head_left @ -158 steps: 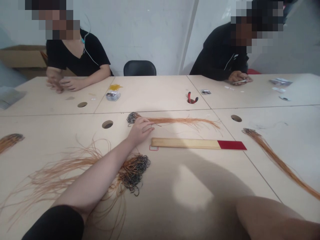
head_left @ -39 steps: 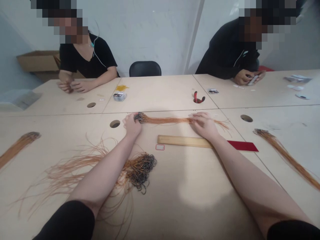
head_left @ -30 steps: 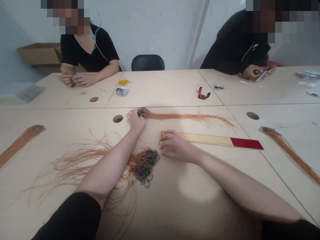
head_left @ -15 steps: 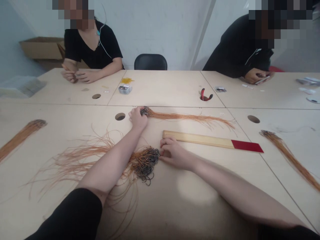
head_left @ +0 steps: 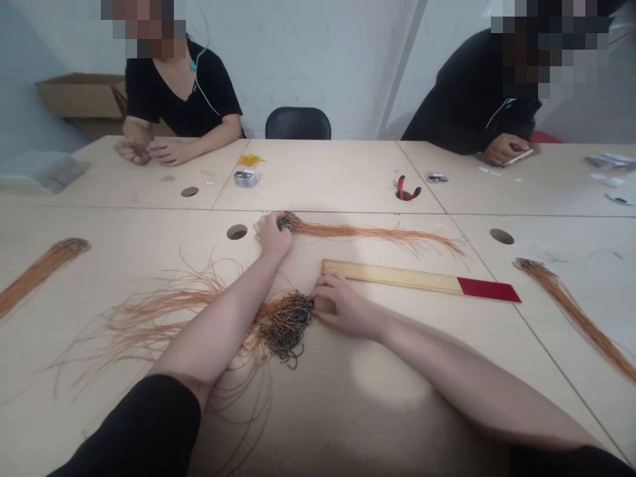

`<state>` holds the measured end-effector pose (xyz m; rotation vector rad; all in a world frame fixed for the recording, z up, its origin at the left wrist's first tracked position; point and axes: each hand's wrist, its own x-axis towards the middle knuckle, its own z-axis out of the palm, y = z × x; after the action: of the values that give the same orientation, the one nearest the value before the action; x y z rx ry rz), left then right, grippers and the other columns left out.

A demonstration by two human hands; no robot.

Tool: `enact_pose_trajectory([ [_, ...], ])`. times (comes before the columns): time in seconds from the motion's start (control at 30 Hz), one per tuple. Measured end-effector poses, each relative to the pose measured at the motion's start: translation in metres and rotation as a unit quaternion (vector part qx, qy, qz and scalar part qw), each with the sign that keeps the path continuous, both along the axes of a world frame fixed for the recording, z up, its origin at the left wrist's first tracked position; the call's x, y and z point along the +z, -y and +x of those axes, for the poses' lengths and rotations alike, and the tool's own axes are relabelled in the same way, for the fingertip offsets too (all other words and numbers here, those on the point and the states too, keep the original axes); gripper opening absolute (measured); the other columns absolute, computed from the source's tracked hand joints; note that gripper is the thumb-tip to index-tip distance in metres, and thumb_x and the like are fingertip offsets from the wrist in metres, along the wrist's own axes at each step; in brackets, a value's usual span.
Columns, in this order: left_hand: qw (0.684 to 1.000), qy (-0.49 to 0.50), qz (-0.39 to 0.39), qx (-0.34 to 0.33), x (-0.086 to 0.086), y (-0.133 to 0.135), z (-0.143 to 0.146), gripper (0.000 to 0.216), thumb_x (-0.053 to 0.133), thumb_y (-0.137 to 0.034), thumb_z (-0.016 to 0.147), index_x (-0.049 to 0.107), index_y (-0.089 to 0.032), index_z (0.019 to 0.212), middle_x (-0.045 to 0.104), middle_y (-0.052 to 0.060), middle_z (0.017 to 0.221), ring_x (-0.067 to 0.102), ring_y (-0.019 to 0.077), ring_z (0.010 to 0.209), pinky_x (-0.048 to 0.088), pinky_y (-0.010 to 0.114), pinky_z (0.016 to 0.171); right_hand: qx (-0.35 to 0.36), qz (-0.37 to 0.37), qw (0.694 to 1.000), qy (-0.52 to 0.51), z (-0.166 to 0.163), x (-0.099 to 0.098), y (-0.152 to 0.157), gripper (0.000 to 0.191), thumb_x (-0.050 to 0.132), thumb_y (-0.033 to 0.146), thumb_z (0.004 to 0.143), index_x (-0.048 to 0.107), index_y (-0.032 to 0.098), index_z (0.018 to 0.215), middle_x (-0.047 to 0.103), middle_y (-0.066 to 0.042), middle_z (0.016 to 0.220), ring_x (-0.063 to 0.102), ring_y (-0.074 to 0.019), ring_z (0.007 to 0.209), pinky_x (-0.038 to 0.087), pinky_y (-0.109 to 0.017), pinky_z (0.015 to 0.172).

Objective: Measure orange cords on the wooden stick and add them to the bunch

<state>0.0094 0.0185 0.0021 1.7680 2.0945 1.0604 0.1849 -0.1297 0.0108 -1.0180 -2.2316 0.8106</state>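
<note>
My left hand is closed around the dark hook end of a far bundle of fish hooks, whose orange lines stretch to the right across the table. A larger, looser pile of fish hooks lies nearer me, its orange lines fanning out to the left beneath my left forearm. At the right edge of that pile, my right hand has its fingers curled and their tips pinched against the hooks. Exactly which hook they grip is too small to make out. Behind my right hand lies a flat wooden strip with a red end.
More hook bundles lie at the far left and the right. Red-handled pliers stick out of a table hole. Small packets and a yellow heap are farther back. Two people sit across the table.
My right hand has shifted slightly left, its fingertips coming in against the hooks of the near pile. The left hand stays on the far bundle.
</note>
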Motion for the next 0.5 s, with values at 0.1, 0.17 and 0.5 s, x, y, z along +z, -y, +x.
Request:
enact_pose_trajectory([
  [0.1, 1.000, -0.005, -0.004, 0.000, 0.0000, 0.0002, 0.0000, 0.038, 0.049, -0.008, 0.071, 0.056, -0.028, 0.102, 0.052, 0.005, 0.113, 0.039, 0.0278, 0.113, 0.035, 0.046, 0.090, 0.007, 0.007, 1.000, 0.010, -0.0007, 0.0007, 0.0001, 0.014, 0.061, 0.022, 0.079, 0.062, 0.022, 0.093, 0.053, -0.006, 0.098, 0.044, -0.0218, 0.102, 0.039, -0.039, 0.092],
  [0.17, 1.000, -0.006, -0.005, 0.000, -0.0003, 0.0001, -0.0002, 0.038, 0.049, -0.008, 0.071, 0.056, -0.028, 0.103, 0.052, 0.005, 0.113, 0.039, 0.0279, 0.113, 0.035, 0.046, 0.090, 0.007, 0.009, 1.000, 0.015, -0.0010, 0.0009, -0.0004, 0.012, 0.061, 0.023, 0.079, 0.062, 0.021, 0.090, 0.053, -0.006, 0.097, 0.044, -0.0211, 0.102, 0.039, -0.037, 0.092],
  [0.5, 1.000, -0.016, -0.010, 0.007, -0.0011, -0.0010, -0.0005, 0.038, 0.049, -0.009, 0.073, 0.056, -0.029, 0.104, 0.052, 0.005, 0.114, 0.039, 0.0273, 0.113, 0.036, 0.045, 0.091, 0.037, 0.042, 0.998, 0.028, -0.0007, -0.0001, -0.0009, 0.003, 0.055, 0.017, 0.082, 0.057, 0.019, 0.084, 0.052, -0.006, 0.093, 0.044, -0.0192, 0.098, 0.040, -0.035, 0.089],
])
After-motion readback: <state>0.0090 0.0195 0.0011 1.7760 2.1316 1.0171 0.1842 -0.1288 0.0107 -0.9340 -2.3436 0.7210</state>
